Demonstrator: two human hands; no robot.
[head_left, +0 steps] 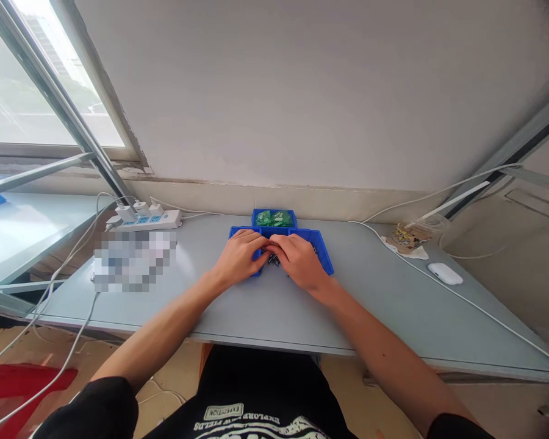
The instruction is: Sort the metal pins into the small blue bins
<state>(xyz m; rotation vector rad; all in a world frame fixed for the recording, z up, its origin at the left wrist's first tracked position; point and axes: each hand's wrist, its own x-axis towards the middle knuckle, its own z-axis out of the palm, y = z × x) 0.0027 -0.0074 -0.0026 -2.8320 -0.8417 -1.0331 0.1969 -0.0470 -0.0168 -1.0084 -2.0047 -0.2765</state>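
Note:
My left hand (241, 256) and my right hand (297, 259) meet fingertip to fingertip over the middle of the table. Both have their fingers bent in and pressed together; whatever lies between them is too small to make out. Beneath the fingers lies a small heap of dark metal parts (273, 259), partly covered by my hands. Blue plastic bins surround them: a left bin (232, 231) largely behind my left hand, a right bin (322, 247) beside my right hand, and a back bin (294, 219) holding green packets (273, 218).
A white power strip (165, 221) with plugs and cables sits at the back left, near a blurred-out object (135, 259). At right are a plastic cup (409, 235) on a tissue, a white case (445, 273) and a long white cable (466, 299). Metal posts flank the table (375, 311).

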